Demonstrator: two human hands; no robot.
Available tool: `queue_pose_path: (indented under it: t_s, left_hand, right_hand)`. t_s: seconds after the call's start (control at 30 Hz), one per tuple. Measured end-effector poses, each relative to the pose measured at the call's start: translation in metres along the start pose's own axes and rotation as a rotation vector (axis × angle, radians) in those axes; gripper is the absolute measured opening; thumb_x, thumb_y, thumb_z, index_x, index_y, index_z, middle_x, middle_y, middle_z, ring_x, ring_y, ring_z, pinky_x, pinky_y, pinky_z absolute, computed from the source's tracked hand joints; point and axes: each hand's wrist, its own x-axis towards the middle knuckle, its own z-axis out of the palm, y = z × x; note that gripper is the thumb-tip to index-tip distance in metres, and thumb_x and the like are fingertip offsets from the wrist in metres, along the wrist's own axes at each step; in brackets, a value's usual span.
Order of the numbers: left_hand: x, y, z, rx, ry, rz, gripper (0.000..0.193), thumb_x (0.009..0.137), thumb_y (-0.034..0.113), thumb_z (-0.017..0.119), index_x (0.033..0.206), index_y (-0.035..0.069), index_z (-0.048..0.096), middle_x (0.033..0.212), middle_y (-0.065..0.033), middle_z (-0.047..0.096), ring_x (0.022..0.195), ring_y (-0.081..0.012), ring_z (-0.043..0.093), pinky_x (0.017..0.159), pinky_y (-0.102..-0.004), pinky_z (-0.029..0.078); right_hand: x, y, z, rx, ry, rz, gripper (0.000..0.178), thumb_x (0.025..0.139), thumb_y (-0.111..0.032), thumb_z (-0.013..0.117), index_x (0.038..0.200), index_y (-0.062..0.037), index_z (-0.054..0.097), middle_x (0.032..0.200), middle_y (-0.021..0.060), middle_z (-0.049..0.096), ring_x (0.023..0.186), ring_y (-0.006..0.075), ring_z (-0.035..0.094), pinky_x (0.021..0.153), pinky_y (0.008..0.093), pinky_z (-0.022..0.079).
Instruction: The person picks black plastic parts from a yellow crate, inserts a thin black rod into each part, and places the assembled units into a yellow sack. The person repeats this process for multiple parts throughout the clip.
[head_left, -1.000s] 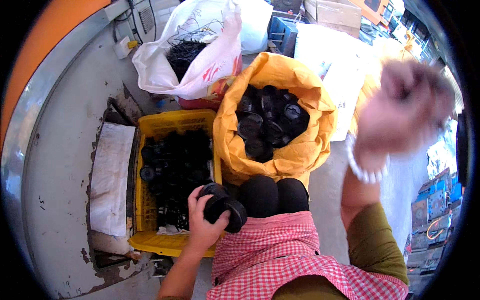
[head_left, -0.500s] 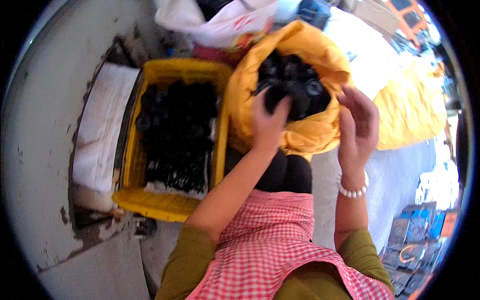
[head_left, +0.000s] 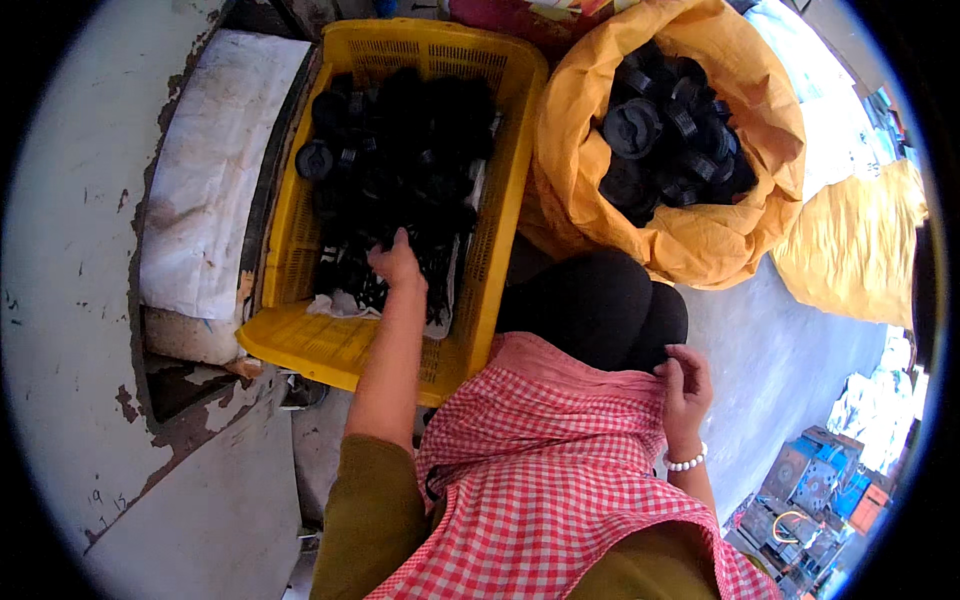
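Left hand (head_left: 397, 264) is down in the yellow crate (head_left: 505, 200), fingers curled among the black plastic parts (head_left: 400, 160); whether it grips one I cannot tell. Right of the crate, the orange sack (head_left: 600, 200) looks well stocked, so plenty remains. Right hand (head_left: 685, 385) rests loosely curled, apparently empty, on the checked apron (head_left: 560, 470).

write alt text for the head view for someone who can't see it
A person's left hand reaches into a yellow plastic crate of black plastic parts, while the right hand rests by the knee on a red checked apron. An open orange sack beside the crate holds more black parts.
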Motion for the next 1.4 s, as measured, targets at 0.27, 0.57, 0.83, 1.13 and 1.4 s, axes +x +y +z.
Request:
queue_pose_path:
  t_s: [0.27, 0.57, 0.83, 1.13, 1.4]
  left_hand:
    - [0.070, -0.042, 0.006, 0.641, 0.105, -0.084, 0.118, 0.064, 0.055, 0.082, 0.147, -0.001, 0.019, 0.145, -0.0257, 0.032, 0.131, -0.0408, 0.038, 0.109, -0.0487, 0.036]
    - [0.043, -0.030, -0.061, 0.039, -0.324, -0.133, 0.089, 0.077, 0.026, 0.078, 0.144, 0.006, 0.024, 0.135, -0.0202, 0.045, 0.119, -0.0338, 0.050, 0.095, -0.0531, 0.046]
    - [-0.128, 0.026, -0.143, 0.301, -0.446, 0.641, 0.059, 0.077, 0.018, 0.077, 0.121, 0.002, 0.041, 0.123, -0.0194, 0.050, 0.106, -0.0306, 0.055, 0.089, -0.0431, 0.046]
    - [-0.244, 0.027, -0.122, 0.447, -0.636, 1.503, 0.054, 0.069, 0.019, 0.084, 0.098, 0.006, 0.041, 0.116, -0.0219, 0.050, 0.110, -0.0393, 0.050, 0.093, -0.0510, 0.039]
    - [-0.241, 0.034, -0.121, 0.078, -0.732, 0.737, 0.045, 0.087, 0.031, 0.071, 0.109, 0.003, 0.044, 0.114, -0.0125, 0.051, 0.099, -0.0235, 0.054, 0.086, -0.0337, 0.046]
  right_hand:
    - [0.015, -0.008, 0.015, -0.128, -0.090, -0.035, 0.014, 0.092, 0.004, 0.055, 0.104, 0.0009, 0.060, 0.096, 0.0074, 0.063, 0.075, 0.0112, 0.060, 0.068, 0.0233, 0.050]
    - [0.014, -0.020, 0.018, 0.061, -0.071, 0.003, 0.013, 0.093, 0.001, 0.054, 0.105, 0.0019, 0.060, 0.095, 0.0076, 0.065, 0.075, 0.0110, 0.062, 0.067, 0.0228, 0.051]
    - [0.025, -0.079, 0.058, 0.472, -0.444, 0.165, 0.035, 0.091, -0.004, 0.060, 0.125, -0.0030, 0.050, 0.107, 0.0088, 0.062, 0.082, 0.0116, 0.063, 0.071, 0.0231, 0.052]
    - [0.023, -0.109, 0.100, 0.421, -0.308, -0.013, 0.073, 0.082, -0.021, 0.075, 0.138, 0.0001, 0.034, 0.111, 0.0114, 0.056, 0.091, 0.0125, 0.058, 0.077, 0.0260, 0.050]
    - [0.032, -0.095, 0.052, 0.952, -0.083, 0.236, 0.042, 0.095, -0.034, 0.042, 0.117, 0.0004, 0.054, 0.105, 0.0155, 0.065, 0.075, 0.0237, 0.066, 0.060, 0.0316, 0.055]
